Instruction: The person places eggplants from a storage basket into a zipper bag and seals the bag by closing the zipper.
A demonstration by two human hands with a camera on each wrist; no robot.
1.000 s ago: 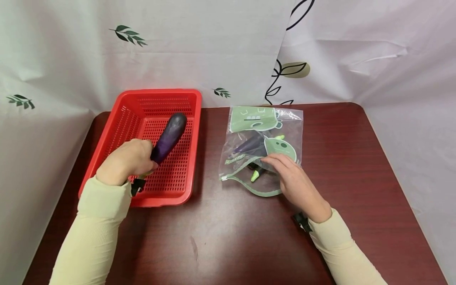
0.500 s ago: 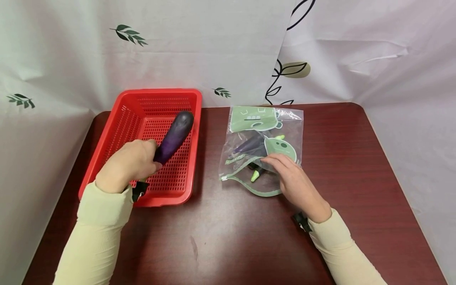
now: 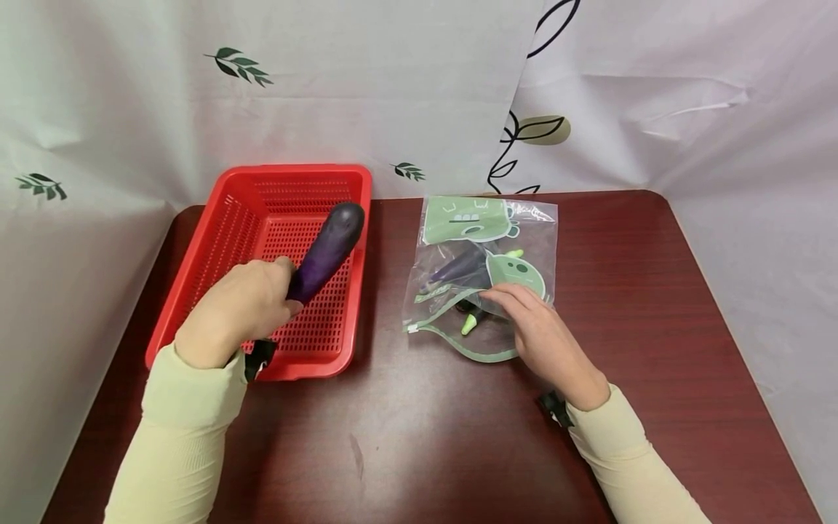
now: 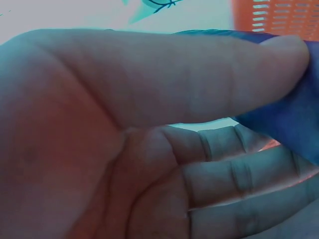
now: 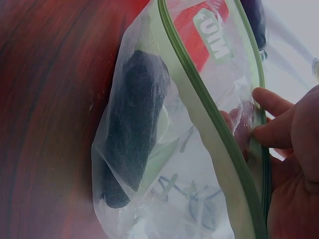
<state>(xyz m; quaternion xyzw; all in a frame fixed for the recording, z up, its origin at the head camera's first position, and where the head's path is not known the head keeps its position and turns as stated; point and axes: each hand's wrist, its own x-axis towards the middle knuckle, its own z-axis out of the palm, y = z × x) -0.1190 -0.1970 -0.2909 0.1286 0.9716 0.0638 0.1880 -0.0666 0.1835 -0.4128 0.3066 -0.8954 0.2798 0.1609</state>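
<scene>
A dark purple eggplant (image 3: 329, 251) slants up and to the right over the red basket, its lower end in the grip of my left hand (image 3: 238, 309). In the left wrist view the thumb (image 4: 199, 79) lies along the purple skin, with the other fingers on the opposite side. My right hand (image 3: 543, 338) pinches the green zip edge of a clear zip bag (image 3: 483, 357), whose mouth gapes open toward me. Inside the bag are an eggplant (image 3: 461, 263) and a light green stem tip (image 3: 468, 324). The right wrist view shows a dark eggplant (image 5: 134, 119) through the plastic.
The red plastic basket (image 3: 314, 370) with slotted walls stands at the left of the brown table (image 3: 419, 444). Behind the table hangs a white cloth (image 3: 327, 94) with leaf prints, and cloth also flanks both sides.
My left hand has raised the eggplant and shifted it slightly right, so its rounded end now overlaps the basket's right rim. My right hand and the bag have stayed put.
</scene>
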